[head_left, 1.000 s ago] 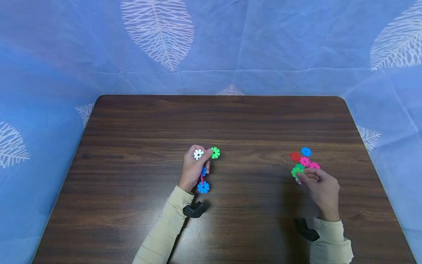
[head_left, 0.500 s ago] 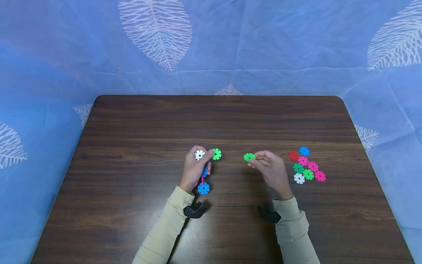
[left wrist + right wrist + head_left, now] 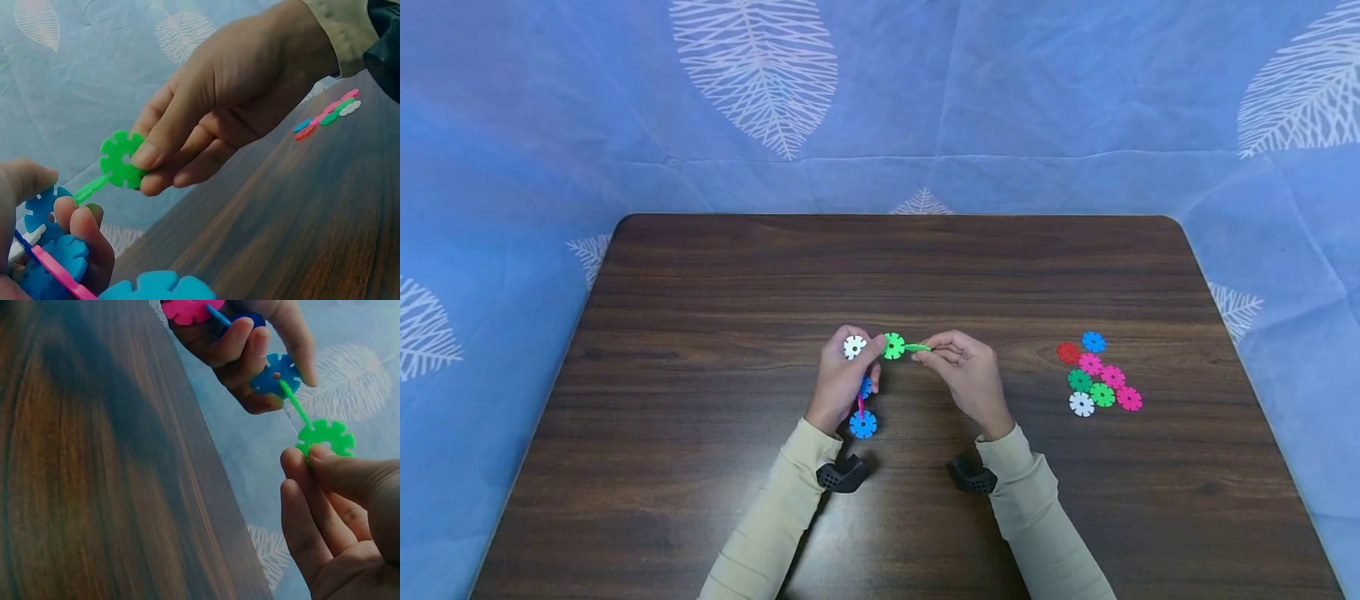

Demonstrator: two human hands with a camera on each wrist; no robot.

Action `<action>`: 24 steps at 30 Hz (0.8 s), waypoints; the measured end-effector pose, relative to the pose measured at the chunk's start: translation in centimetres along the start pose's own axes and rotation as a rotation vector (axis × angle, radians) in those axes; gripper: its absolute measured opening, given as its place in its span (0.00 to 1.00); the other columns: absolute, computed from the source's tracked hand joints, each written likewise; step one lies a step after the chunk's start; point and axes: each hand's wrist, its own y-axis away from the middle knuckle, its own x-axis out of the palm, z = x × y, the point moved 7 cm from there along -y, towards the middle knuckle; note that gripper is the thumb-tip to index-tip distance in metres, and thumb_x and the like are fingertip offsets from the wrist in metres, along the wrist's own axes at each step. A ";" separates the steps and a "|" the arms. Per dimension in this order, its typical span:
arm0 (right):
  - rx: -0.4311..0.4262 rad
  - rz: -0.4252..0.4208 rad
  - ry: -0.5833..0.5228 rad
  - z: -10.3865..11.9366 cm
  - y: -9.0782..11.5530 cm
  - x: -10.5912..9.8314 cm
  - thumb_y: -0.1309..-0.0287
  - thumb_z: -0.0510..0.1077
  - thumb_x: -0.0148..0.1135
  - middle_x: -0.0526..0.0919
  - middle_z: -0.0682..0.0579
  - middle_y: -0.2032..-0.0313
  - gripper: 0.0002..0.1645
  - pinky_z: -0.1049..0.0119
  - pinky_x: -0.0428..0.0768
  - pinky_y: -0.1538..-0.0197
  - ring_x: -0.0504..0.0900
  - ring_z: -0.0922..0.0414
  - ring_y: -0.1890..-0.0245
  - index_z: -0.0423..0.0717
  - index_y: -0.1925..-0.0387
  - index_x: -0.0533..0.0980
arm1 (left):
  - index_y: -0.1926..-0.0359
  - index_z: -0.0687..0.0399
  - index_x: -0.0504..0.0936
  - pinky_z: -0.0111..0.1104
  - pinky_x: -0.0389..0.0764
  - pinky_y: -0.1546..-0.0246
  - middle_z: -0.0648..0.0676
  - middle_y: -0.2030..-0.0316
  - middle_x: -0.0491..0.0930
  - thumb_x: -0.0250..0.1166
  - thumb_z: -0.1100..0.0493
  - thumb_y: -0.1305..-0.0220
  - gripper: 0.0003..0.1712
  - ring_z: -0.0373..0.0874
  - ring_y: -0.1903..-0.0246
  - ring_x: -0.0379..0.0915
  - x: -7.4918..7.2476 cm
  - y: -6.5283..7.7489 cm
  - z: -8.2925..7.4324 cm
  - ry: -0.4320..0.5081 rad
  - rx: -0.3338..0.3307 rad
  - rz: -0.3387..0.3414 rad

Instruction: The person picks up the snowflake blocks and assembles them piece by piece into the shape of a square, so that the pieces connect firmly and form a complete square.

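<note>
In the head view, my left hand (image 3: 829, 392) grips a chain of notched snowflake discs. A white disc (image 3: 853, 347) shows over the hand and a green disc (image 3: 893, 346) sticks out to the right. Below the fingers hang a pink disc (image 3: 57, 273), seen edge-on from the head, and a blue disc (image 3: 862, 425). My right hand (image 3: 967, 379) pinches a second green disc (image 3: 332, 435) between thumb and fingers. Its edge meets the chain's green disc, the two standing at an angle; how deep the slots engage, I cannot tell. Fingers hide part of the chain.
On the right of the brown table (image 3: 760, 283) lies a loose group of discs: a blue disc (image 3: 1093, 342), a red disc (image 3: 1069, 353), a white disc (image 3: 1082, 404), and several pink and green ones. A blue leaf-patterned cloth (image 3: 1037, 100) hangs behind the table.
My right hand has carried a green disc leftward from the loose group to the chain's green disc, and turned it edge-on to the head view. The left hand has stayed nearly still.
</note>
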 end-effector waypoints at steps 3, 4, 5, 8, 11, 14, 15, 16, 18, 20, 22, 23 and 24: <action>-0.006 -0.015 0.038 1.3 0.0 0.2 0.47 0.28 0.63 0.84 0.33 0.62 0.08 0.75 0.83 0.59 0.86 0.44 0.61 0.27 0.64 0.76 | 0.69 0.56 0.67 0.29 0.70 0.90 0.47 0.90 0.69 0.62 0.63 0.37 0.10 0.38 0.92 0.65 0.0 0.1 -0.2 -0.001 0.002 0.002; -0.006 -0.016 0.044 1.5 -0.1 0.3 0.47 0.28 0.64 0.84 0.33 0.62 0.08 0.75 0.83 0.60 0.85 0.43 0.61 0.26 0.65 0.77 | 0.69 0.56 0.67 0.29 0.70 0.90 0.47 0.90 0.69 0.62 0.63 0.37 0.10 0.38 0.92 0.65 0.0 0.1 -0.3 -0.001 0.002 0.004; -0.005 -0.015 0.043 1.6 -0.1 0.3 0.47 0.29 0.64 0.84 0.33 0.62 0.08 0.74 0.83 0.59 0.85 0.42 0.61 0.26 0.65 0.77 | 0.69 0.56 0.67 0.29 0.71 0.89 0.47 0.90 0.69 0.62 0.63 0.37 0.10 0.38 0.92 0.65 0.0 0.1 -0.3 0.000 0.002 0.004; -0.012 -0.003 0.045 1.7 -0.2 0.5 0.47 0.29 0.63 0.84 0.33 0.62 0.08 0.73 0.83 0.59 0.85 0.43 0.61 0.26 0.65 0.77 | 0.69 0.56 0.68 0.29 0.71 0.89 0.47 0.90 0.70 0.62 0.62 0.37 0.10 0.38 0.92 0.65 -0.1 0.2 -0.3 -0.002 0.001 0.006; -0.016 0.008 0.034 0.6 -0.4 0.6 0.46 0.30 0.64 0.84 0.35 0.62 0.07 0.72 0.83 0.58 0.86 0.44 0.60 0.29 0.64 0.77 | 0.68 0.56 0.68 0.29 0.71 0.89 0.47 0.89 0.70 0.62 0.61 0.37 0.10 0.38 0.91 0.65 -0.2 0.3 -0.3 -0.006 0.002 0.014; -0.036 0.024 0.039 -0.4 -0.7 0.6 0.46 0.31 0.63 0.85 0.36 0.61 0.07 0.72 0.83 0.58 0.86 0.45 0.60 0.31 0.64 0.78 | 0.68 0.57 0.69 0.28 0.71 0.89 0.47 0.89 0.70 0.62 0.60 0.37 0.10 0.38 0.91 0.66 -0.3 0.3 -0.4 -0.013 0.001 0.023; -0.044 0.032 0.035 -0.8 -0.8 0.5 0.45 0.32 0.63 0.85 0.37 0.62 0.06 0.72 0.83 0.58 0.86 0.46 0.60 0.32 0.65 0.79 | 0.68 0.57 0.69 0.28 0.71 0.89 0.47 0.89 0.71 0.62 0.60 0.37 0.09 0.38 0.91 0.66 -0.3 0.3 -0.4 -0.017 0.002 0.025; -0.057 0.043 0.028 -0.9 -0.8 0.6 0.45 0.32 0.63 0.85 0.37 0.62 0.06 0.72 0.83 0.58 0.86 0.46 0.60 0.32 0.65 0.79 | 0.68 0.58 0.69 0.28 0.71 0.89 0.47 0.89 0.71 0.62 0.61 0.37 0.09 0.38 0.91 0.66 -0.3 0.4 -0.4 -0.018 0.001 0.026; -0.086 0.066 0.004 -0.9 -0.9 0.6 0.45 0.31 0.62 0.85 0.35 0.61 0.05 0.70 0.84 0.58 0.86 0.46 0.61 0.32 0.65 0.80 | 0.68 0.58 0.70 0.28 0.71 0.89 0.47 0.89 0.71 0.62 0.60 0.37 0.09 0.38 0.90 0.66 -0.4 0.4 -0.4 -0.019 -0.001 0.031; -0.108 0.088 -0.020 -0.8 -1.0 0.6 0.45 0.30 0.62 0.84 0.33 0.61 0.05 0.68 0.84 0.59 0.86 0.47 0.62 0.32 0.65 0.80 | 0.68 0.58 0.69 0.28 0.71 0.89 0.47 0.89 0.71 0.62 0.61 0.37 0.09 0.38 0.90 0.66 -0.4 0.5 -0.5 -0.015 0.003 0.038; -0.118 0.102 -0.036 -0.8 -1.0 0.7 0.45 0.29 0.61 0.84 0.32 0.61 0.05 0.68 0.84 0.59 0.87 0.48 0.62 0.31 0.65 0.80 | 0.69 0.58 0.69 0.28 0.71 0.89 0.48 0.88 0.72 0.62 0.63 0.37 0.09 0.38 0.90 0.66 -0.3 0.5 -0.6 -0.005 0.015 0.051; -0.120 0.104 -0.030 -0.8 -1.0 0.7 0.45 0.29 0.61 0.84 0.32 0.61 0.05 0.68 0.84 0.59 0.87 0.47 0.62 0.31 0.66 0.80 | 0.69 0.59 0.69 0.28 0.71 0.89 0.48 0.88 0.72 0.62 0.63 0.37 0.09 0.38 0.90 0.66 -0.2 0.6 -0.7 -0.001 0.023 0.057; -0.123 0.106 -0.027 -0.8 -1.0 0.7 0.45 0.28 0.61 0.84 0.32 0.61 0.04 0.68 0.84 0.60 0.87 0.47 0.62 0.31 0.66 0.80 | 0.70 0.59 0.69 0.28 0.71 0.88 0.48 0.88 0.73 0.62 0.64 0.37 0.09 0.38 0.90 0.66 -0.1 0.6 -0.8 0.001 0.033 0.062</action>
